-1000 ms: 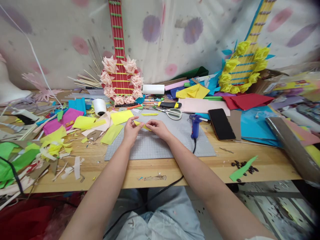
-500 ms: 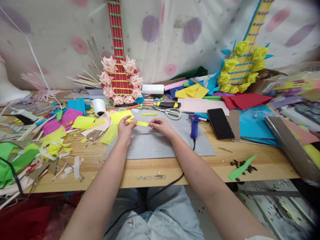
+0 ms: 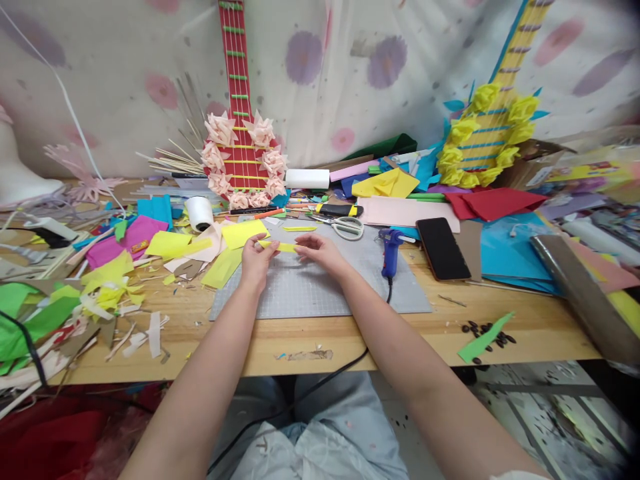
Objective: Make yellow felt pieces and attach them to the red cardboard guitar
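Observation:
A narrow strip of yellow paper [image 3: 286,247] is stretched between my two hands, just above the grey cutting mat [image 3: 300,293]. My left hand [image 3: 257,259] pinches its left end between thumb and fingers. At the other end, the fingers of my right hand [image 3: 320,251] close on the strip. Beyond the hands lie a small folded yellow piece [image 3: 300,229] and a pair of scissors [image 3: 349,229] with pale handles. Yellow paper sheets [image 3: 244,233] rest to the left of my left hand. A blue glue gun [image 3: 391,253] stands on the mat's right side.
Behind the mat stand a red paper guitar [image 3: 244,157] with pink flowers and a yellow one [image 3: 480,143] with yellow flowers. A phone [image 3: 443,249] lies to the right. Paper scraps [image 3: 107,280] cover the left side. The glue gun's cord [image 3: 345,367] hangs over the table's front edge.
My left hand has moved slightly right along the yellow strip, so less of it shows between the hands. My right hand has stayed nearly in place. The view has shifted slightly.

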### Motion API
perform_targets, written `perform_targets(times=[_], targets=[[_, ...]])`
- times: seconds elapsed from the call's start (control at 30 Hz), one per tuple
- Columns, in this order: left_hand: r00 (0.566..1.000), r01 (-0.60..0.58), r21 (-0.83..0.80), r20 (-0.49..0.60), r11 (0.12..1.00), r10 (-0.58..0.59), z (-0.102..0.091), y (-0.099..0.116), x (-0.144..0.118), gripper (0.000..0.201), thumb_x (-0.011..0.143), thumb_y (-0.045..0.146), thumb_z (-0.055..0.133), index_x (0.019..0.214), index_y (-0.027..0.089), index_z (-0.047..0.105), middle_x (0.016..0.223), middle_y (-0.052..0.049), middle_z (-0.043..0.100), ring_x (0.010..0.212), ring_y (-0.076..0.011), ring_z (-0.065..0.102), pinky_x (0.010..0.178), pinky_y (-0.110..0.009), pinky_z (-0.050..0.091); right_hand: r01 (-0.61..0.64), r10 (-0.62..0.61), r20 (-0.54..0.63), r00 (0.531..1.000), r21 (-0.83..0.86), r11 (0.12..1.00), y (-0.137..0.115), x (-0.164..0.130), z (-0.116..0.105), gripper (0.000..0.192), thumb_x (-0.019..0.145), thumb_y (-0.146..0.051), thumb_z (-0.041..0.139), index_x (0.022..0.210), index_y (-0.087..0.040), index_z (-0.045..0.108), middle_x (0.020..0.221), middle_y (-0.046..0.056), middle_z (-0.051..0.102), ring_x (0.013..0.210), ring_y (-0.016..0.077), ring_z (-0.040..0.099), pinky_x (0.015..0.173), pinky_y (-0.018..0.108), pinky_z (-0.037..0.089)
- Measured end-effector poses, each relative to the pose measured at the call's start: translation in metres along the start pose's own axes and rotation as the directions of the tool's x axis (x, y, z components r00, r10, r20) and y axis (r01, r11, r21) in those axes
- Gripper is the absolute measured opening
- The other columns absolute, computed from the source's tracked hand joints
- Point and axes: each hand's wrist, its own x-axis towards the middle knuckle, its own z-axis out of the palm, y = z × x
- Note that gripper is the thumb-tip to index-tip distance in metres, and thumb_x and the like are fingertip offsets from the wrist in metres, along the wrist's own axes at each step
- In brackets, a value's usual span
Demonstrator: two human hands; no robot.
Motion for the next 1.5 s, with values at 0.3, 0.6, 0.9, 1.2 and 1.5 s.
perform_targets(times=[0.3, 0.6, 0.9, 1.2, 1.5], targets=[[0.996, -0.022, 0.106, 0.091, 0.994, 0.012, -0.001, -0.005, -0.003, 0.057, 0.048, 0.018, 0.075, 0.094, 0.017, 0.043, 0.071, 0.001, 0.064, 0.063, -0.0103, 0.061, 0.069, -0.028, 0.050, 0.007, -0.008, -0.007, 1.000, -0.024, 1.000, 0.006, 0.005, 0.006, 0.023, 0.057, -0.025, 0.070, 0.075, -0.018, 0.058, 0.066, -0.003, 0.060, 0.057, 0.0079, 0.053, 0.058, 0.024, 0.045], [0.998, -0.025, 0.151, -0.049, 0.988, 0.033, -0.005, 0.006, 0.002, 0.051, 0.053, 0.016, 0.072, 0.098, 0.015, 0.048, 0.061, 0.003, 0.059, 0.061, -0.0114, 0.061, 0.060, -0.026, 0.053, -0.015, 0.009, -0.080, 0.997, -0.075, 0.997, 0.002, 0.005, -0.006, 0.017, 0.059, -0.019, 0.066, 0.073, -0.017, 0.057, 0.060, -0.004, 0.058, 0.052, 0.0072, 0.052, 0.056, 0.023, 0.044], [0.998, -0.021, 0.177, -0.058, 0.984, 0.032, -0.006, 0.006, 0.002, 0.051, 0.056, 0.016, 0.071, 0.103, 0.015, 0.050, 0.071, -0.004, 0.065, 0.062, -0.0145, 0.063, 0.052, -0.025, 0.052, -0.026, 0.021, -0.110, 0.994, -0.048, 0.998, 0.000, 0.003, -0.015, 0.022, 0.057, -0.023, 0.066, 0.076, -0.017, 0.058, 0.059, -0.003, 0.058, 0.055, 0.0086, 0.054, 0.060, 0.026, 0.047], [0.992, 0.024, 0.207, -0.125, 0.978, 0.002, 0.015, 0.010, 0.026, 0.039, 0.060, 0.011, 0.066, 0.092, 0.016, 0.045, 0.070, -0.002, 0.061, 0.059, -0.0129, 0.062, 0.051, -0.025, 0.051, 0.012, -0.015, -0.299, 0.954, -0.013, 1.000, -0.002, 0.004, -0.033, 0.029, 0.059, -0.031, 0.061, 0.085, -0.019, 0.056, 0.072, -0.002, 0.052, 0.062, 0.0083, 0.050, 0.054, 0.022, 0.046], [0.992, -0.024, 0.518, -0.096, 0.855, 0.086, 0.044, 0.000, 0.079, 0.040, 0.053, 0.009, 0.067, 0.085, 0.020, 0.045, 0.074, -0.002, 0.062, 0.071, -0.0180, 0.062, 0.066, -0.033, 0.049, 0.001, -0.017, -0.386, 0.922, -0.042, 0.999, 0.002, 0.006, -0.044, 0.030, 0.059, -0.032, 0.055, 0.087, -0.020, 0.054, 0.071, -0.003, 0.048, 0.059, 0.0077, 0.048, 0.051, 0.020, 0.043]])
